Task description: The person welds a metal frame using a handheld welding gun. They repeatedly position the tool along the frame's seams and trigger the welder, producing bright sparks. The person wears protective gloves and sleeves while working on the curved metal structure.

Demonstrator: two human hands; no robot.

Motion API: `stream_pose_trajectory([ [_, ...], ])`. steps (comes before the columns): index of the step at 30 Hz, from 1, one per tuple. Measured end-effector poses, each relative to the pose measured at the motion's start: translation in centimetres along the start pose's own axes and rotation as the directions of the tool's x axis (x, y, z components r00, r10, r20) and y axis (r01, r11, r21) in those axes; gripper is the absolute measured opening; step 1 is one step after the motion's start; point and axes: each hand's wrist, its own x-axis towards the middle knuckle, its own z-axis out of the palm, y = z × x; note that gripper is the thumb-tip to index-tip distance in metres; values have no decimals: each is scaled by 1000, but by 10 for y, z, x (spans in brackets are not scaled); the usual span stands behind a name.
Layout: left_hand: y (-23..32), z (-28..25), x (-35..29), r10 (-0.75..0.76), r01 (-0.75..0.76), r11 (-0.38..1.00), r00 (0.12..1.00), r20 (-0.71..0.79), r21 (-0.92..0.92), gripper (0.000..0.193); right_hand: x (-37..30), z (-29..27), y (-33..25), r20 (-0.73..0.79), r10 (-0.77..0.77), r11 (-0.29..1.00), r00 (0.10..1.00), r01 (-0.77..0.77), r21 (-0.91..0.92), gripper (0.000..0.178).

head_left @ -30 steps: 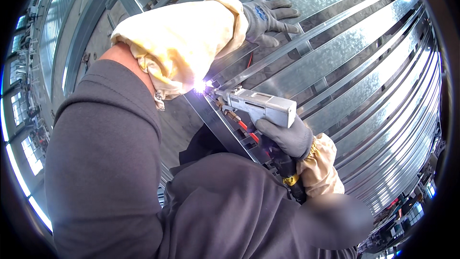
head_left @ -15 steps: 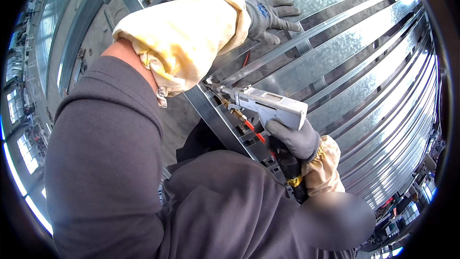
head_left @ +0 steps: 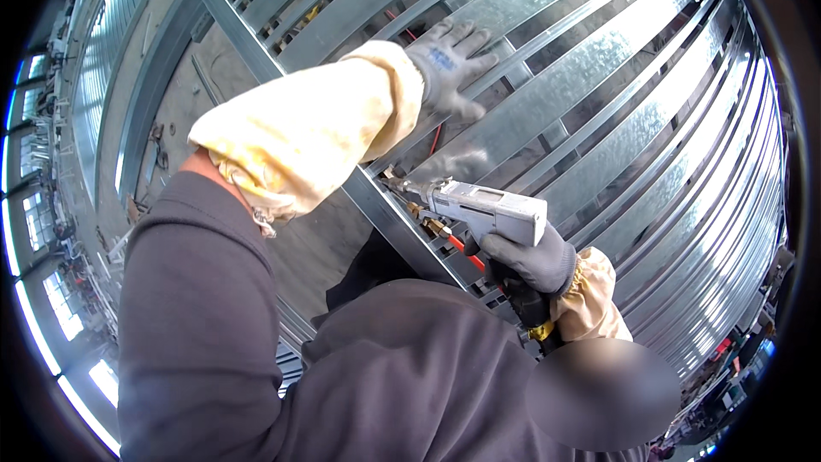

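Slatted metal frame (head_left: 599,60): near edge (head_left: 393,221) oblique. Silver handheld gun (head_left: 487,205) above it; long axis runs leftward and away from right hand (head_left: 539,258), fingers wrapped round handle. Left hand (head_left: 446,68) empty, fingers spread, beyond nozzle (head_left: 410,188). Nozzle beside near edge; contact: cannot tell.

- The gray floor (head_left: 312,244) looks flat and dusty.
- Bright windows (head_left: 62,301) run along the left side.
- A long strip of white light (head_left: 36,325) glows at the left edge.
- Little bits (head_left: 156,152) lie on the floor at the left.
- Messy dark things (head_left: 727,389) fill the near right.
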Motion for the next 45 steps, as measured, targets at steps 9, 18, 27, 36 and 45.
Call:
stream_pose_trajectory([
  [9,-38,35,-18,43,-47,990,999,31,132,99,72,4,11,20,-72,996,997,71,47,44],
  [18,-44,32,-25,74,-68,988,997,-35,138,96,101,1,30,56,-295,953,954,290,84,44],
  [27,-47,30,-28,70,-66,992,997,-34,110,96,96,5,20,51,-115,987,992,108,115,44],
  [36,-48,25,-30,66,-62,992,997,-32,111,95,94,8,14,58,-80,995,995,76,63,44],
  [45,-46,22,-29,57,-56,992,998,-8,117,95,93,9,11,55,-67,997,996,65,34,44],
])
